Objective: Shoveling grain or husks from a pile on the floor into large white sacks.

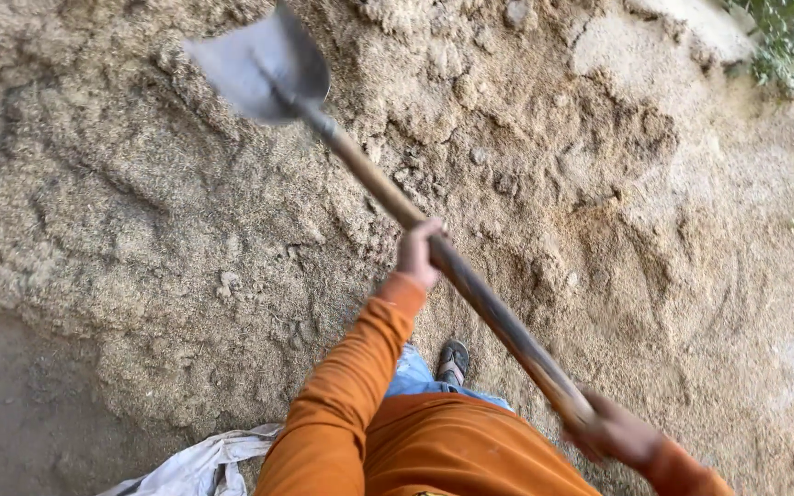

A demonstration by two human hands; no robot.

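Your left hand (418,253) grips the shovel (397,197) mid-shaft, your right hand (613,432) clasps its end; the blade hangs above the sand (140,230).

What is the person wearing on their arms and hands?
Both arms are in long orange sleeves. The left sleeve is loose and creased and ends in a snug ribbed cuff at the wrist. Only the cuff end of the right sleeve shows at the picture's edge. The left hand and right hand are bare: no gloves, and no rings or watch that can be seen.
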